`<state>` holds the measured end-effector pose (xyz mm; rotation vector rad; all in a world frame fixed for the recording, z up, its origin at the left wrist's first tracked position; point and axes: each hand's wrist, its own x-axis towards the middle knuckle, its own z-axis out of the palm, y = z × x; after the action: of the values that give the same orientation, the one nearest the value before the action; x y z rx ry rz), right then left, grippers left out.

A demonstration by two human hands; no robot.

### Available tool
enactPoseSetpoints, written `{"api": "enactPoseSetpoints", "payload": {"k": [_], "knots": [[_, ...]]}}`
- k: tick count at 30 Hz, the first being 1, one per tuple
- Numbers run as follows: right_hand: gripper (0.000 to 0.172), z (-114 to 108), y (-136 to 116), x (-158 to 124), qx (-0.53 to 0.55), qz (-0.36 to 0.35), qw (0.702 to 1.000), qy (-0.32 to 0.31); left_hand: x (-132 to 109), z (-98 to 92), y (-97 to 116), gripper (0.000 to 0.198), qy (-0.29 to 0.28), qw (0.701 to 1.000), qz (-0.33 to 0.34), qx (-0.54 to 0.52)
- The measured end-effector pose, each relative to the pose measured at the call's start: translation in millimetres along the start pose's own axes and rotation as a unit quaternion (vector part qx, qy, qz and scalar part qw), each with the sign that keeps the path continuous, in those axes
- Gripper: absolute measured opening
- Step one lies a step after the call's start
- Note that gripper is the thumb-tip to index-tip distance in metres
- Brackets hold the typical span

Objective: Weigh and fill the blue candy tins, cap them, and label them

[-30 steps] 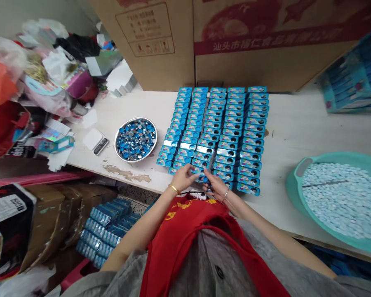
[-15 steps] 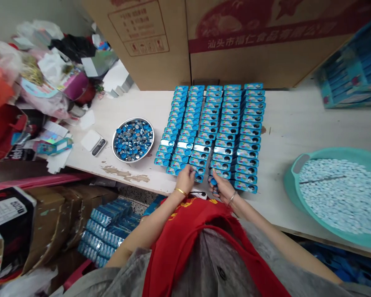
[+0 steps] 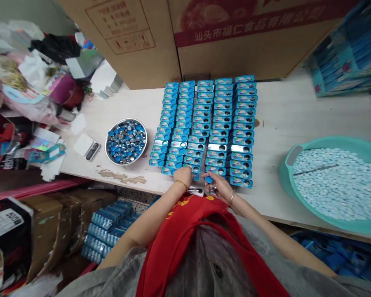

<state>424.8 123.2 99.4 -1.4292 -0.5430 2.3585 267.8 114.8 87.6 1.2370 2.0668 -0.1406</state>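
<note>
Right hand (image 3: 221,188): thumb and finger pinch a blue disc (image 3: 209,180) at its edge, probably to leave the flat face free; something blue and metallic shows lower in the palm, too small to name.
Left hand (image 3: 183,176): over the front of the middle column, fingers bent; tips hidden, cannot tell if they pinch or press.
Blue boxes (image 3: 200,127): five close columns on the white table (image 3: 284,123), before both hands; packing likely steadies each box.
Round openings (image 3: 246,174): face up, presumably for access from above; dark in the two rightmost columns, blue-filled in the two leftmost.
Metal bowl (image 3: 123,163): left of the boxes, heaped with loose discs (image 3: 126,142), apparently for easy reach.
Teal basin (image 3: 285,194): well apart at right, clear of the columns; holds pale pieces (image 3: 336,185).
</note>
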Motion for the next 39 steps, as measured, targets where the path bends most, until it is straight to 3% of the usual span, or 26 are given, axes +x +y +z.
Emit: {"api": "enactPoseSetpoints", "payload": {"k": [6, 11, 15, 19, 23, 30, 33, 35, 39], "knots": [[0.037, 3, -2, 4, 0.015, -0.011, 1.0, 0.009, -8, -4.3, -2, 0.016, 0.01, 0.999, 0.042, -0.026], [0.036, 10, -6, 9, 0.038, -0.014, 0.999, 0.011, -15, -1.2, 8, 0.023, -0.025, 0.963, 0.171, -0.208], [0.024, 9, -9, 11, 0.048, -0.02, 0.999, 0.011, -4, -5.7, 14, 0.005, 0.009, 0.981, 0.119, -0.151], [0.014, -3, -12, 9, 0.045, -0.02, 0.999, 0.014, 11, -15.4, 12, 0.004, 0.039, 0.995, 0.059, -0.071], [0.033, -9, -12, 6, 0.038, -0.016, 0.999, 0.005, 21, -16.9, 16, 0.011, 0.013, 0.999, 0.028, 0.008], [0.07, 3, -13, 10, -0.017, -0.058, 0.998, 0.001, 29, -21.1, 17, 0.021, -0.008, 0.998, 0.02, 0.06], [0.076, 6, -15, 13, -0.039, -0.075, 0.996, 0.004, 18, -25.5, 17, 0.019, 0.0, 0.997, 0.069, 0.043], [0.076, 8, -18, 16, -0.045, -0.081, 0.996, 0.009, 7, -25.7, 19, 0.021, 0.0, 0.988, 0.155, -0.005], [0.065, 14, -25, 22, -0.017, -0.107, 0.993, 0.051, -5, -22.7, 24, 0.012, 0.032, 0.94, 0.323, -0.109]]}}
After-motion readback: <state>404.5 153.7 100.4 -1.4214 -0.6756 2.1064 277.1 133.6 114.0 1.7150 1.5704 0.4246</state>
